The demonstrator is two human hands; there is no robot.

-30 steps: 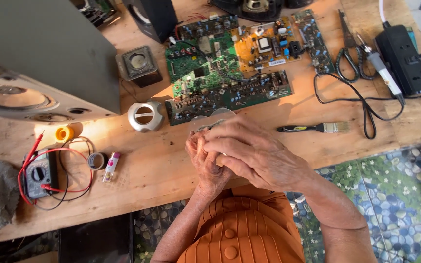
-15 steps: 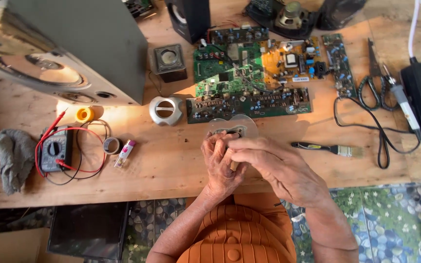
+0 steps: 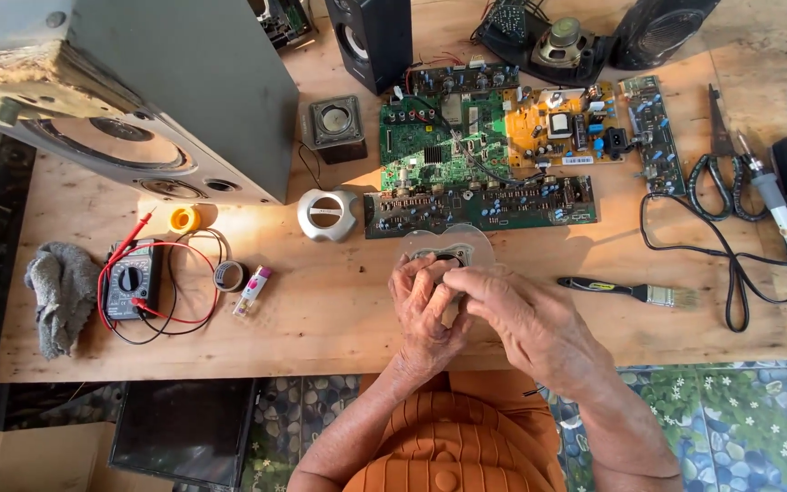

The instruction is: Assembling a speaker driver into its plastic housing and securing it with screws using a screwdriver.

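Both hands point(image 3: 475, 314) hold clear part point(image 3: 448, 248) flat, lengthwise left-right.

My hands, the left hand point(image 3: 425, 310) and the right hand point(image 3: 526, 319), meet around a clear plastic piece point(image 3: 448, 248) near the table point(image 3: 321, 319) edge. Just behind my grip lie the circuit boards point(image 3: 480, 169). To its right lies a brush point(image 3: 626, 292), farther right a soldering iron point(image 3: 776, 214). To its left lie a small tube point(image 3: 252, 290) and a multimeter point(image 3: 129, 280); a round cap point(image 3: 325, 214) sits behind-left.
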